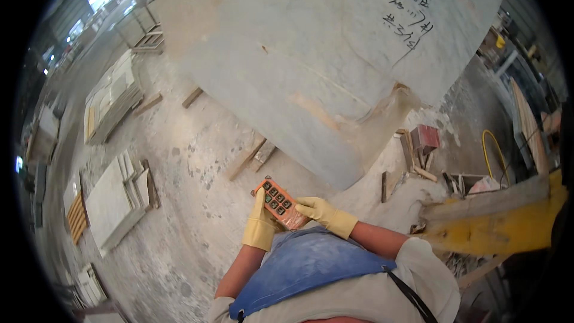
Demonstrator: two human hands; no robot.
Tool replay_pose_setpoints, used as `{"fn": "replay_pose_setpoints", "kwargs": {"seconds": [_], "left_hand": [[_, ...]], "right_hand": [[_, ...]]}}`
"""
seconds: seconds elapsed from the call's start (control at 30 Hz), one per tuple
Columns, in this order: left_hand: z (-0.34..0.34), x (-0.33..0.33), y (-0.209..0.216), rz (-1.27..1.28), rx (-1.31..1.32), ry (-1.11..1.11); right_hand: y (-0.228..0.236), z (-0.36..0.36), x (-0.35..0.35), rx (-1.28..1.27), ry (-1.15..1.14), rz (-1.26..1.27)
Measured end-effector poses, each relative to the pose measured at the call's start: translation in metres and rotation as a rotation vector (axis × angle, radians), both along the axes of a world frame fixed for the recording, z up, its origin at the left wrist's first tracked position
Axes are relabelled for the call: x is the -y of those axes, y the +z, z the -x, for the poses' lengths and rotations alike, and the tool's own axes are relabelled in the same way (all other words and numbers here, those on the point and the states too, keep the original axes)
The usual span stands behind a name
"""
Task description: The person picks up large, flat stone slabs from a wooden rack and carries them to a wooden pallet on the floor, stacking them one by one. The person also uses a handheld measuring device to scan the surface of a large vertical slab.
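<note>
An orange remote control (286,204) with several dark push buttons in two rows is held in front of my blue apron. My left hand (260,220), in a pale yellow glove, is closed around its left end, with the thumb lying by the buttons. The gloved right hand (323,214) grips the lower right end of the remote. Beyond my hands stands a large grey-white stone slab (269,72) with dark handwriting on its upper right. Wooden blocks (246,159) lie at its lower edge.
Stacks of pale stone slabs (113,212) stand on the dusty floor to the left, with another stack (113,98) farther off. At right are a yellow beam (496,230), a reddish block (425,139), wood scraps and a yellow hose (491,146).
</note>
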State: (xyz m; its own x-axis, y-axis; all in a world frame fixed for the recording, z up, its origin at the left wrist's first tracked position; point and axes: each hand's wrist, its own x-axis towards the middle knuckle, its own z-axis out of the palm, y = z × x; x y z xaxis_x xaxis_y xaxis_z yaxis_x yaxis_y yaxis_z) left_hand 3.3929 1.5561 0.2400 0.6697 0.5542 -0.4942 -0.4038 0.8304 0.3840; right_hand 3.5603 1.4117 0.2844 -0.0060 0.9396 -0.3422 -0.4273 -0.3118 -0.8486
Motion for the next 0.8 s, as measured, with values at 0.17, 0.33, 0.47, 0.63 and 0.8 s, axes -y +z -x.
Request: {"fn": "replay_pose_setpoints", "kwargs": {"seconds": [0.17,0.33,0.47,0.63,0.8], "left_hand": [[0.028,-0.043,0.054,-0.377,-0.222,-0.152],[0.017,-0.087,0.125,-0.564,-0.349,-0.348],[-0.012,-0.136,0.096,-0.604,-0.31,-0.471],[-0.055,-0.21,0.099,-0.988,-0.261,-0.448],[-0.116,-0.294,0.169,-1.686,-0.664,-0.604]], "right_hand": [[-0.026,0.013,-0.076,-0.15,0.149,-0.002],[0.014,0.031,-0.119,-0.249,0.05,-0.024],[0.014,0.008,-0.138,-0.303,-0.032,0.01],[0.01,-0.044,-0.17,-0.224,-0.248,-0.061],[-0.015,-0.142,-0.208,0.23,-0.727,-0.072]]}}
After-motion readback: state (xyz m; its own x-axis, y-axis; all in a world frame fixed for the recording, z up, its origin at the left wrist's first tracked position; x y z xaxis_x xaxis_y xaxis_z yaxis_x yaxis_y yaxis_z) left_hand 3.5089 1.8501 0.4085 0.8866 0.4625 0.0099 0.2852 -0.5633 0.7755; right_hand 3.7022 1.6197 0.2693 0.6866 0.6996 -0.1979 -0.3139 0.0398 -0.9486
